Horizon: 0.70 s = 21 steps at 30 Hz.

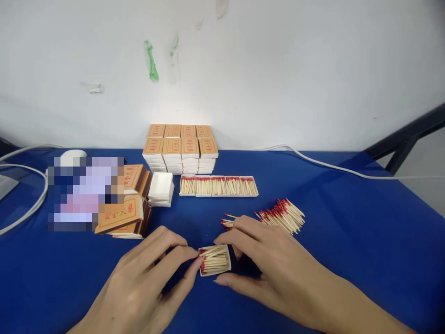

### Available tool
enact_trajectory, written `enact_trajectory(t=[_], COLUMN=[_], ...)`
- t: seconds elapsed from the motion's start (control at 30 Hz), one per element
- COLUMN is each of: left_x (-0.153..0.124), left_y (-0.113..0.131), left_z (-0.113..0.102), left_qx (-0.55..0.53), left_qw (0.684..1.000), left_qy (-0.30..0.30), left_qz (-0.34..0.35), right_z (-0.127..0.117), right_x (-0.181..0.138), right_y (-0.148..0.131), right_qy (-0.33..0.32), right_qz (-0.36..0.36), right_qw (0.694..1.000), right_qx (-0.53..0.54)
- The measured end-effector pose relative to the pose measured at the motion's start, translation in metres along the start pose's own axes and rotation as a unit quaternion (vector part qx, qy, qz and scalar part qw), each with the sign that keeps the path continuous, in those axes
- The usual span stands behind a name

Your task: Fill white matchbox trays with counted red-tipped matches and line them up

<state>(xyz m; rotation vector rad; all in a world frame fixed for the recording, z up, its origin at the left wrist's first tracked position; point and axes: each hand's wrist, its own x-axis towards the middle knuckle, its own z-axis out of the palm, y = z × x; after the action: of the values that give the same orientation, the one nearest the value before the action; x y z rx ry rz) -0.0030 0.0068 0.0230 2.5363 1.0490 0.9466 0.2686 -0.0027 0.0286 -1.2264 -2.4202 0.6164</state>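
Note:
A white matchbox tray (214, 274) filled with red-headed matches (214, 262) lies on the blue table in front of me. My left hand (149, 278) is at its left end, thumb and index finger pinched together at the tray edge by the match heads. Around the right end curves my right hand (274, 264), its thumb below the tray and its index finger above, set apart; whether they touch the tray is hard to tell. Behind my right fingers, a loose heap of matches (283, 215) is spread, partly hidden by the hand.
Several filled trays (219, 186) stand in a row farther back. Left of them are stacked bare white trays (161, 185). Matchbox stacks (181, 148) rise near the wall, with more matchbox covers (121, 211) at left beside a blurred patch (86, 190). A white cable (323, 162) crosses the back right.

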Motion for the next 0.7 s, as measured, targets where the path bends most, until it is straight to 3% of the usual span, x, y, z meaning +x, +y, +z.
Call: enact_trajectory(t=[0.2, 0.33, 0.6, 0.7], left_x=[-0.01, -0.015, -0.008, -0.01], left_y=[-0.002, -0.004, 0.002, 0.002], left_z=[-0.004, -0.001, 0.005, 0.006], left_qx=[-0.055, -0.107, -0.036, 0.008], left_qw=[0.998, 0.993, 0.999, 1.0], left_qy=[-0.039, -0.03, -0.003, -0.021], left_qz=[-0.014, -0.042, -0.005, 0.003], right_z=[0.001, 0.001, -0.001, -0.011], right_x=[0.003, 0.003, 0.003, 0.003], right_y=[-0.002, -0.003, -0.003, -0.002], right_qy=[-0.002, -0.004, 0.006, 0.023], right_qz=[-0.014, -0.021, -0.019, -0.002], right_qw=[1.0, 1.0, 1.0, 1.0], right_qx=[0.009, 0.01, 0.015, 0.021])
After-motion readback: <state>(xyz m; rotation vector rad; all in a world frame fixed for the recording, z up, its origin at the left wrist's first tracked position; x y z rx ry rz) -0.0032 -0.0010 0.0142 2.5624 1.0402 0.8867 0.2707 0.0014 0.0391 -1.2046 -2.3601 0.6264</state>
